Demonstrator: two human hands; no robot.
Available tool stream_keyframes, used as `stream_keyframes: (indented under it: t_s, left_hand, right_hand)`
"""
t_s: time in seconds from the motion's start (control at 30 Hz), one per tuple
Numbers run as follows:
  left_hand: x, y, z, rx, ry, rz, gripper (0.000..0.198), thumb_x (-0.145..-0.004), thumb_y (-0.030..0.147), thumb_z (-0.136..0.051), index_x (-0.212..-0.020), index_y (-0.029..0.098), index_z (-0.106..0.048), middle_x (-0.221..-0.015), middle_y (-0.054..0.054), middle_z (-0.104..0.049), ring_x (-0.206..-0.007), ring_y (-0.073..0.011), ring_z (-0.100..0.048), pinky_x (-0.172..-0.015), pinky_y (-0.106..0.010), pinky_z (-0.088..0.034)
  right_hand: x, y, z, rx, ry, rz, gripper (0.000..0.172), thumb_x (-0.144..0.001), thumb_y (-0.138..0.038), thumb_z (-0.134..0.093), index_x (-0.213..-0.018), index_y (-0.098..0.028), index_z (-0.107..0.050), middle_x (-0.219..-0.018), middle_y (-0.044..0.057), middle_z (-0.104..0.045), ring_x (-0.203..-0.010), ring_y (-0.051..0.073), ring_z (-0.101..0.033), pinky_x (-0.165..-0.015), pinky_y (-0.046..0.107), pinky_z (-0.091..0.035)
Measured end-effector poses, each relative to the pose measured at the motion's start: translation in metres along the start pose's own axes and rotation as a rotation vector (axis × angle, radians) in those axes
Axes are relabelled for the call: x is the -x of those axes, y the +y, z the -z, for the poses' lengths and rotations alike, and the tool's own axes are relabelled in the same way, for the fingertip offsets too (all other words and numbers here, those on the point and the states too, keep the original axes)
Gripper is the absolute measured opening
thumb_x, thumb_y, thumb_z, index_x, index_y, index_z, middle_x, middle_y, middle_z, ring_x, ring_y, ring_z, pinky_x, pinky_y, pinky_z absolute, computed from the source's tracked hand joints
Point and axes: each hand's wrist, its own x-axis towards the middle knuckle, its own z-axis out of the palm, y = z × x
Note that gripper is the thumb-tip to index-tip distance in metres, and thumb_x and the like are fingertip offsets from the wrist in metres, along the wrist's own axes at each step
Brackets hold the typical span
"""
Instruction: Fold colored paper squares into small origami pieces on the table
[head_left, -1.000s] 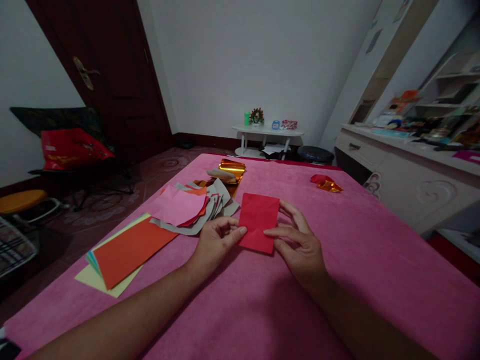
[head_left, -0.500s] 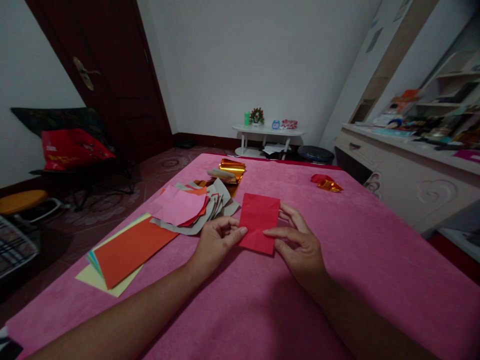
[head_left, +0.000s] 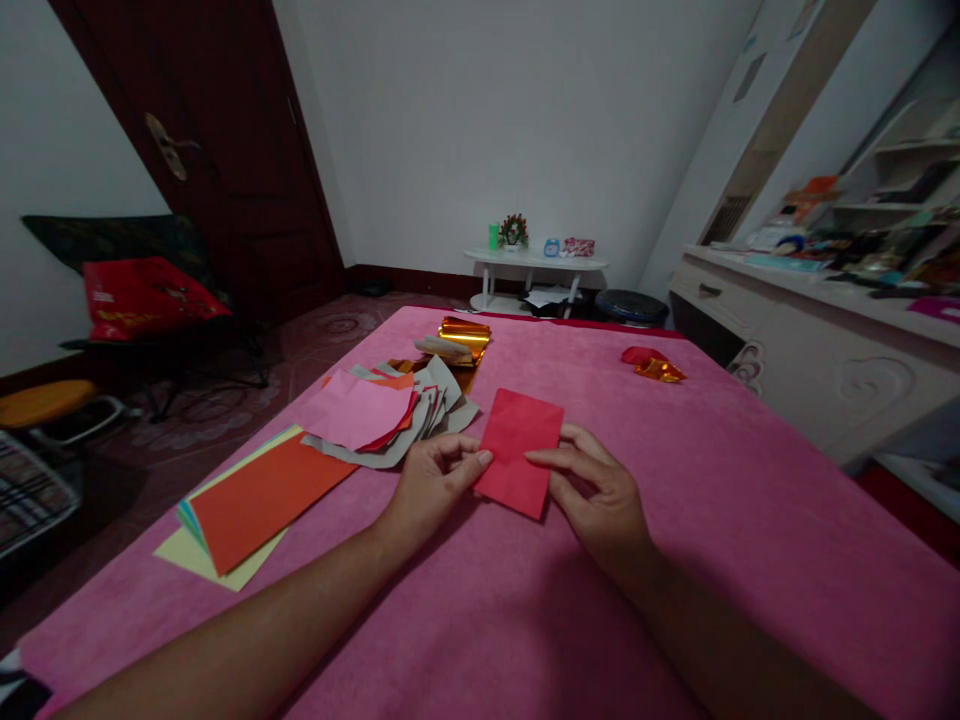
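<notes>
Narrow grip of the left hand (head_left: 435,485) pinches the left edge of the red paper (head_left: 519,440); the right hand (head_left: 604,498), fingers slightly parted, holds its right edge. It is probably light and easily creased, so edges suit best. The paper is over the pink desk (head_left: 750,540), near the grey scraps (head_left: 450,398).

A plain, faintly creased rectangle of red paper (head_left: 517,432), longer than wide, is being gripped at both long sides above the pink cloth (head_left: 750,520), its far end slanting slightly to the right and its broad face showing largely uncovered.
</notes>
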Motion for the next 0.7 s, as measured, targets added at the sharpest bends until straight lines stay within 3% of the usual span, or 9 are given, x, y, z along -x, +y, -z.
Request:
stream_keyframes:
  t_s: [0.1, 0.2, 0.33, 0.43, 0.5, 0.6, 0.7]
  left_hand:
    - [0.000, 0.002, -0.001, -0.004, 0.003, 0.009, 0.025, -0.073, 0.037, -0.069, -0.067, 0.013, -0.063, -0.056, 0.002, -0.057, -0.048, -0.0076, -0.050, -0.046, -0.018, -0.039]
    - [0.000, 0.001, -0.001, -0.014, -0.001, 0.007, 0.026, -0.074, 0.037, -0.068, -0.066, 0.013, -0.062, -0.053, 0.003, -0.055, -0.045, -0.0066, -0.048, -0.044, -0.017, -0.038]
    - [-0.001, -0.002, 0.000, -0.054, -0.010, -0.017, 0.026, -0.074, 0.037, -0.068, -0.068, 0.013, -0.062, -0.054, 0.002, -0.055, -0.045, -0.0069, -0.048, -0.045, -0.017, -0.037]
    - [-0.001, -0.002, 0.001, -0.043, 0.001, -0.024, 0.027, -0.074, 0.039, -0.068, -0.074, 0.013, -0.063, -0.057, 0.002, -0.056, -0.048, -0.0076, -0.049, -0.046, -0.018, -0.039]
    - [0.001, -0.001, 0.001, 0.017, 0.001, -0.031, 0.031, -0.075, 0.042, -0.067, -0.089, 0.015, -0.061, -0.064, 0.002, -0.057, -0.051, -0.0082, -0.050, -0.049, -0.019, -0.041]
    - [0.004, -0.003, -0.003, 0.083, -0.106, -0.047, 0.044, -0.073, 0.045, -0.068, -0.105, 0.018, -0.054, -0.073, 0.001, -0.058, -0.057, -0.0093, -0.052, -0.053, -0.020, -0.042]
    - [0.009, -0.004, -0.013, 0.011, -0.273, -0.062, 0.040, -0.069, 0.044, -0.072, -0.092, 0.014, -0.059, -0.075, -0.003, -0.059, -0.061, -0.0105, -0.051, -0.056, -0.020, -0.039]
  right_hand:
    - [0.000, -0.002, 0.002, 0.004, 0.016, -0.068, 0.024, -0.083, -0.016, -0.052, -0.094, -0.025, -0.071, -0.098, 0.005, -0.062, -0.093, 0.018, -0.061, -0.079, 0.031, -0.051]
    - [0.000, -0.003, 0.002, -0.140, 0.089, -0.206, 0.021, -0.085, -0.024, -0.054, -0.104, -0.023, -0.063, -0.095, 0.005, -0.063, -0.081, 0.016, -0.062, -0.069, 0.028, -0.052]
    - [-0.002, -0.006, -0.002, -0.375, 0.174, -0.404, 0.052, -0.074, -0.031, -0.069, -0.120, -0.023, -0.045, -0.076, -0.003, -0.059, -0.049, 0.010, -0.055, -0.046, 0.022, -0.046]
    - [-0.002, -0.006, -0.005, -0.352, 0.047, -0.533, 0.029, -0.071, -0.036, -0.072, -0.087, -0.016, -0.058, -0.054, -0.006, -0.054, -0.036, 0.006, -0.042, -0.036, 0.018, -0.033]
    - [0.000, -0.005, -0.007, -0.311, 0.033, -0.567, 0.028, -0.073, -0.039, -0.070, -0.066, -0.015, -0.056, -0.046, -0.004, -0.053, -0.035, 0.006, -0.042, -0.037, 0.018, -0.032]
    - [0.002, -0.007, -0.011, -0.340, 0.148, -0.561, 0.028, -0.076, -0.039, -0.067, -0.064, -0.016, -0.056, -0.046, -0.001, -0.058, -0.039, 0.009, -0.050, -0.041, 0.020, -0.038]
    - [0.003, -0.012, -0.018, -0.406, 0.232, -0.575, 0.026, -0.074, -0.038, -0.070, -0.065, -0.018, -0.056, -0.049, 0.001, -0.062, -0.043, 0.013, -0.056, -0.045, 0.024, -0.045]
